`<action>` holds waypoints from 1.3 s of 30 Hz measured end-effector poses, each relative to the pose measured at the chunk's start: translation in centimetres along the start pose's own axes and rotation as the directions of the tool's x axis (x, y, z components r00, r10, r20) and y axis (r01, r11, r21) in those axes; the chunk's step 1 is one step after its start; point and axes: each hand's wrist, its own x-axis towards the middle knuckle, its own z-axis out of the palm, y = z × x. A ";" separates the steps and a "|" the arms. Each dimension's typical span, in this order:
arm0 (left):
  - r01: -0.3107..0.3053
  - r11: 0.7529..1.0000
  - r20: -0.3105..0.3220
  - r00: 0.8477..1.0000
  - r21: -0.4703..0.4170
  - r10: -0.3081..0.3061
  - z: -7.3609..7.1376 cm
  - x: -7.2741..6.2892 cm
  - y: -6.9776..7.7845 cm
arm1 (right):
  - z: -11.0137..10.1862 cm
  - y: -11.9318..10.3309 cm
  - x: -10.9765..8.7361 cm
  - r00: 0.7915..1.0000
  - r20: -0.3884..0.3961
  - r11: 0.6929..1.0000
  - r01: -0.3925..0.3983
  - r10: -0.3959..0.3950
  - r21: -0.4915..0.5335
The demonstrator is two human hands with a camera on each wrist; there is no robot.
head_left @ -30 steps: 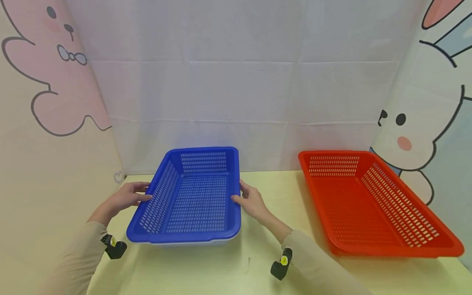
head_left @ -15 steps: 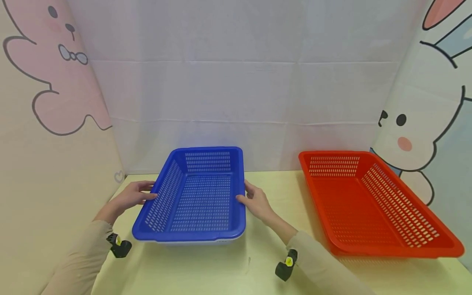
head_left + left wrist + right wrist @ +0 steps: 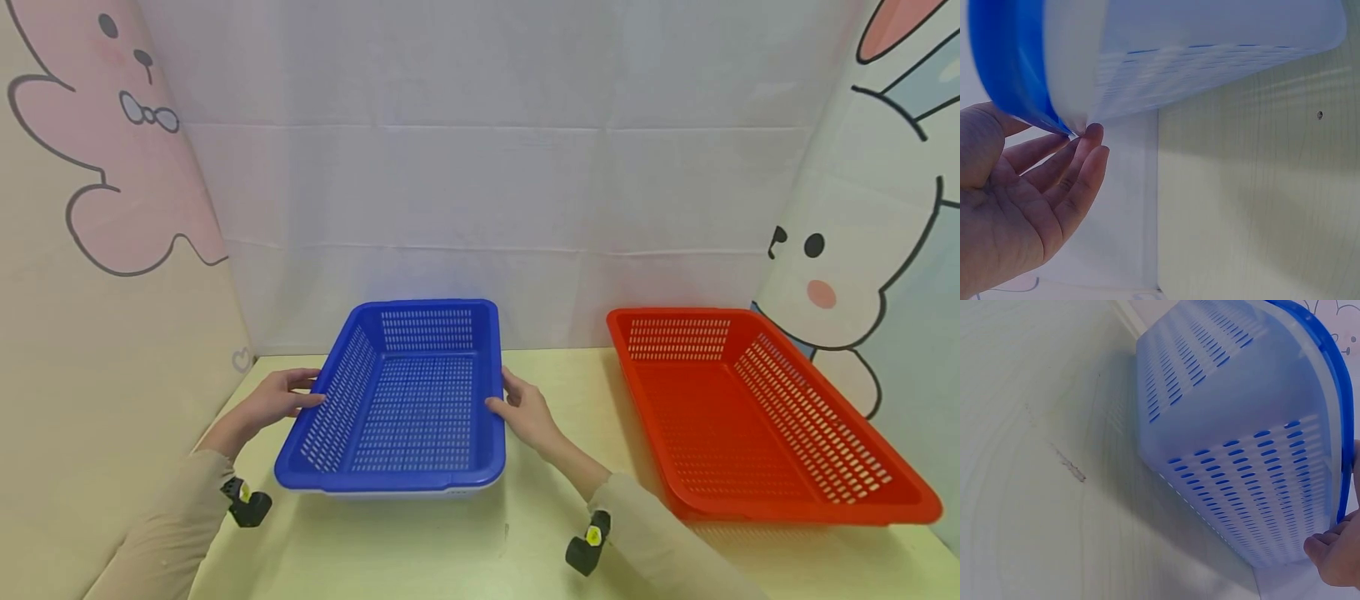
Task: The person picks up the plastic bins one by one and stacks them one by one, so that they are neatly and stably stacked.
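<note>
A blue perforated plastic basket [image 3: 423, 408] sits nested inside a whitish translucent basket [image 3: 1229, 412] of similar shape, left of the table's middle. In the head view only a thin pale strip of the outer basket shows under the blue front rim. My left hand [image 3: 273, 400] grips the left rim, thumb on top; the left wrist view shows its fingertips [image 3: 1094, 131] curled under both rims. On the opposite side my right hand [image 3: 528, 417] holds the right rim with the thumb above and fingers below. Part of the right hand is cut off in the right wrist view.
A larger red perforated basket [image 3: 738, 417] stands at the right on the pale wood-grain table [image 3: 420, 550]. A white cloth [image 3: 480, 183] hangs behind the table, with cartoon-printed panels at both sides. A small worn mark [image 3: 1072, 467] shows on the tabletop.
Both hands and the nested blue and white baskets have shifted a little to the right, more in the first half second. The grips look the same, and the red basket has stayed in place.
</note>
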 end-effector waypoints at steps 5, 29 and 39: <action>0.003 1.000 -0.001 1.000 0.001 -0.003 0.0 0.1 -0.2 | 0.0 -0.1 -0.1 1.000 -0.005 1.000 -0.009 0.009 -0.016; -0.156 0.949 -0.052 0.983 0.276 0.177 0.5 1.1 7.8 | -1.7 -1.5 -1.6 0.994 -0.014 0.935 -0.110 0.112 -0.337; -0.203 0.966 0.019 0.979 0.162 0.203 6.1 1.5 12.5 | -5.7 -3.3 -2.5 0.994 0.029 0.893 -0.078 0.102 -0.444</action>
